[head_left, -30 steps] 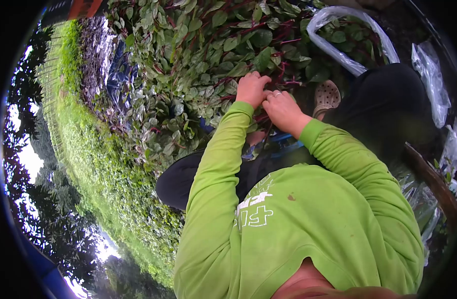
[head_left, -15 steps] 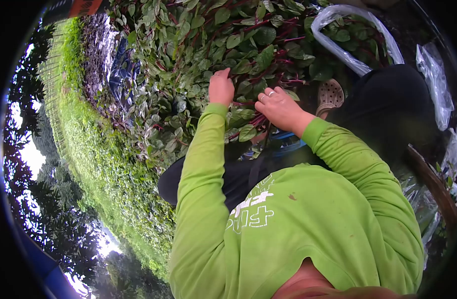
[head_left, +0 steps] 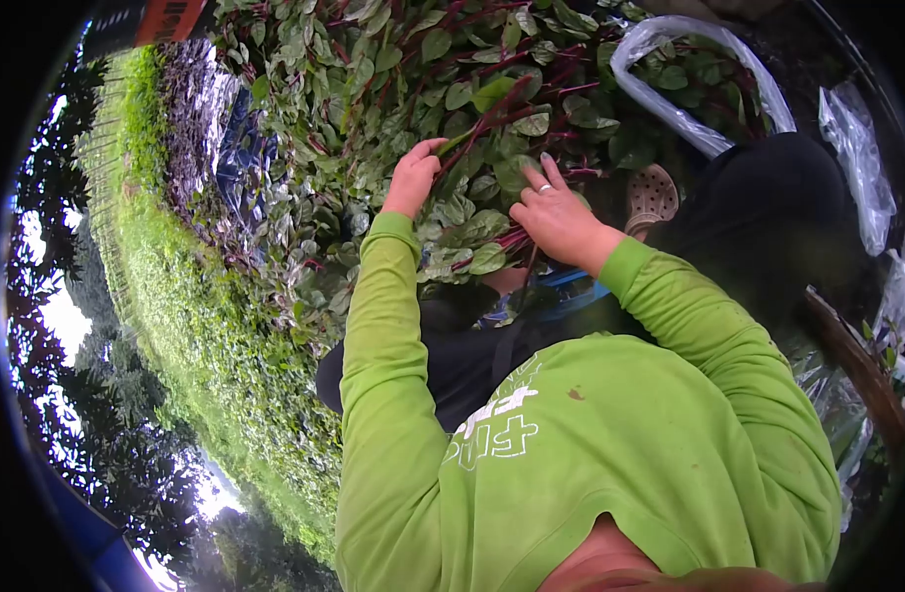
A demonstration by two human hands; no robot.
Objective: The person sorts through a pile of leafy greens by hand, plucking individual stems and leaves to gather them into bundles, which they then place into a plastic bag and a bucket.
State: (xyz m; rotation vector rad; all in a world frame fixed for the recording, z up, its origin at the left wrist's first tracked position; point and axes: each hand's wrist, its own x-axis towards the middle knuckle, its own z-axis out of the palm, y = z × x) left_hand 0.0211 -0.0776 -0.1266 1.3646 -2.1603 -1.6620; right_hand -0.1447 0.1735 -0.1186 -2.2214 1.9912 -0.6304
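A heap of leafy red stems point(head_left: 393, 59) is spreading before the person, with a clear plastic loop point(head_left: 675, 111) lying over its right side. The right hand point(head_left: 561, 219) is spreading its fingers over the heap's near edge. The left hand point(head_left: 411, 182) is reaching to one leafy stem point(head_left: 485, 124), its grip being unclear. A holed shoe point(head_left: 652, 195) is resting near the right hand.

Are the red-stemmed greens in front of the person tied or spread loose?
Mostly spread loose: the greens lie in a broad heap, stems pointing several ways. Whether any beside the right hand are tied, I cannot tell.
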